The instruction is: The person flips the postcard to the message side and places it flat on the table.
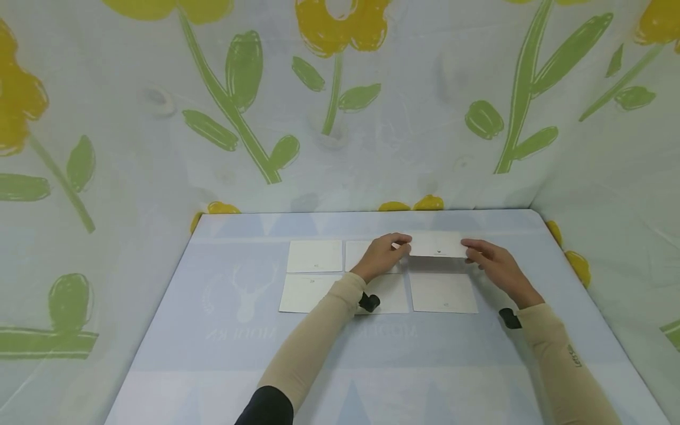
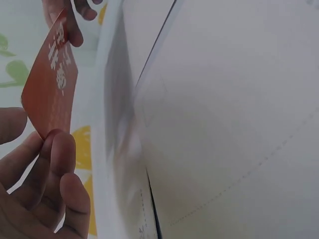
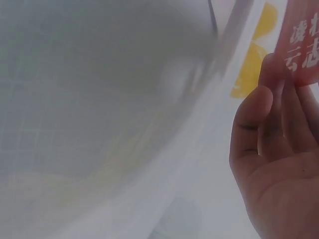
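Observation:
A card (image 1: 437, 241), white on the side facing the head camera, is raised above the back right of a group of cards. Its other side is red with white characters, as the red face (image 2: 47, 92) in the left wrist view shows. My left hand (image 1: 382, 256) pinches its left end between thumb and fingers. At the opposite end, my right hand (image 1: 498, 265) grips the card's edge; the right wrist view shows the fingers (image 3: 291, 119) on the red side. Below the raised card lies a white card (image 1: 445, 292), with a shadow behind it.
More white cards lie flat in two rows: one at back left (image 1: 314, 256), one at front left (image 1: 303, 293), others partly behind my left hand and sleeve. The pale blue table (image 1: 212, 336) ends at a back edge against a flower-printed curtain (image 1: 398, 147), which also hangs at both sides.

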